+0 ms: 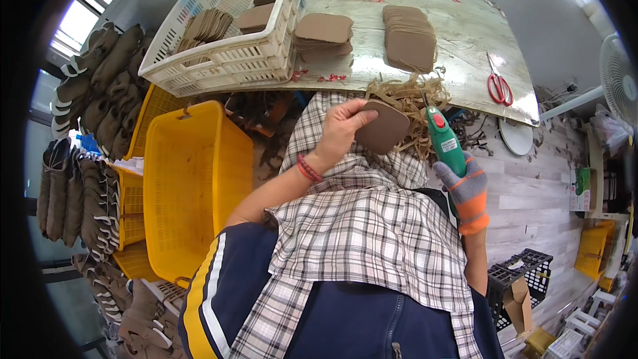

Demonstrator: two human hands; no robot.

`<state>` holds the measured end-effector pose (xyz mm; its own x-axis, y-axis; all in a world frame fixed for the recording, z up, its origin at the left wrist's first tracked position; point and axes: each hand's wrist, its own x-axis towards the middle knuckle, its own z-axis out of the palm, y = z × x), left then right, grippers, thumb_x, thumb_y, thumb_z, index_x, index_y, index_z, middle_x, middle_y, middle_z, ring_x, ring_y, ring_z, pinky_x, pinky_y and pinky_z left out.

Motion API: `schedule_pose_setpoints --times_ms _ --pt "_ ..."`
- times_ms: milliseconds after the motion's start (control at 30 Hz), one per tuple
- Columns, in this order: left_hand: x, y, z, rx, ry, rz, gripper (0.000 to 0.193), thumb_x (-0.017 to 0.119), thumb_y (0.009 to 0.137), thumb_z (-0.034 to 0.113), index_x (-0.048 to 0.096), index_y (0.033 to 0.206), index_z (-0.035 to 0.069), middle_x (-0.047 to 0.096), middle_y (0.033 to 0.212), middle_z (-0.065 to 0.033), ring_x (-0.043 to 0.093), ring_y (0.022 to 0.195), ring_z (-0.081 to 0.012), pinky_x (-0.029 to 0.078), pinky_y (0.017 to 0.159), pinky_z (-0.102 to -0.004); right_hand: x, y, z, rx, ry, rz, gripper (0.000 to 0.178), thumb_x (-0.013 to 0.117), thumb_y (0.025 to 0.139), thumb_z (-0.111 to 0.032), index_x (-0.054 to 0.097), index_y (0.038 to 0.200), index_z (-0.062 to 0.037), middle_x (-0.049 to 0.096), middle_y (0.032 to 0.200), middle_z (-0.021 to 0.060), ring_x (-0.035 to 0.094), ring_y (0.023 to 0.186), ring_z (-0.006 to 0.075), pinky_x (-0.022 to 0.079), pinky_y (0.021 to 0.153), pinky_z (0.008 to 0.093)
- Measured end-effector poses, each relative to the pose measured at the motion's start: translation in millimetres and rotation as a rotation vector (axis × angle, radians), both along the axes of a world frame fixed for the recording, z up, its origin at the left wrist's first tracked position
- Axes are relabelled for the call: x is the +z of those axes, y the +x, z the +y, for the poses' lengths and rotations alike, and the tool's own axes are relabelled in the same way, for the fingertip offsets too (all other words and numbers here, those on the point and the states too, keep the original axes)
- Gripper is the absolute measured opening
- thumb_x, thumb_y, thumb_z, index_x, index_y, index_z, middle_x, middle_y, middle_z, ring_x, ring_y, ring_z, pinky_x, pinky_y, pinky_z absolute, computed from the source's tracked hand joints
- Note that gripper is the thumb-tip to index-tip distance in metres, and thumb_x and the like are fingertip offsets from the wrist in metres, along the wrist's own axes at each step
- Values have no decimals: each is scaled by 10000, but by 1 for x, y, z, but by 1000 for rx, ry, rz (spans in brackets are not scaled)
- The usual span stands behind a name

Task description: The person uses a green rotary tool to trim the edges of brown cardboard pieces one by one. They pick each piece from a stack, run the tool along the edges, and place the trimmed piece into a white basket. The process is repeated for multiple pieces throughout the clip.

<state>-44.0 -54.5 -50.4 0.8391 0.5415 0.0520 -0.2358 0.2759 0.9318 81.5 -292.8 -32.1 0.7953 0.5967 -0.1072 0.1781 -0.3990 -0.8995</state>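
Note:
My left hand (pixel 340 127) is bare, wears red bands at the wrist, and grips a flat brown rounded piece (pixel 383 127) over my lap. My right hand (pixel 467 189), in a grey and orange glove, holds a green power tool (pixel 444 139) with a red button, its tip pointing up beside the piece's right edge. A tangle of tan trimmings (pixel 405 96) lies just beyond, at the table's near edge. A plaid cloth (pixel 359 226) covers my lap.
On the worn table (pixel 465 33) are two stacks of brown pieces (pixel 409 36), red scissors (pixel 498 86) and a white basket (pixel 232 60) holding more pieces. A yellow crate (pixel 189 179) stands at my left, brown slippers (pixel 100 93) piled beyond. A fan (pixel 618 73) is at right.

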Motion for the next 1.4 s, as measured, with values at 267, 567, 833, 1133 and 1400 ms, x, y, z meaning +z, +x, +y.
schedule_pose_setpoints --times_ms 267,567,833,1133,1400 --pt "37 10 33 -263 399 187 128 644 845 44 670 951 -23 666 832 -3 577 736 -35 472 667 -189 20 -15 -4 167 43 -123 492 804 727 -231 584 1098 5 673 886 108 638 775 148 512 684 279" --pt "37 23 34 -418 492 242 137 664 812 26 668 936 -33 646 784 20 559 755 -42 457 684 -197 21 -22 -2 177 8 -174 510 823 695 -249 596 1085 -10 679 892 140 663 784 190 520 687 296" --pt "53 33 41 -572 738 440 142 716 759 90 675 868 8 642 744 23 528 709 -27 433 648 -208 21 -17 -4 215 -19 -142 533 827 689 -278 598 1073 12 680 879 149 662 777 183 518 682 293" --pt "44 45 48 -700 478 437 348 721 715 25 630 1050 42 555 679 72 468 631 -17 364 574 -187 9 -7 -1 223 -43 10 504 806 719 -255 589 1069 34 671 836 102 622 737 127 504 662 274" --pt "31 57 138 376 -166 -22 202 597 841 -34 557 1037 -10 640 948 -104 626 825 -182 540 737 -328 -7 8 -27 -20 37 101 421 783 751 -229 593 1041 12 619 712 33 536 547 77 433 492 238"
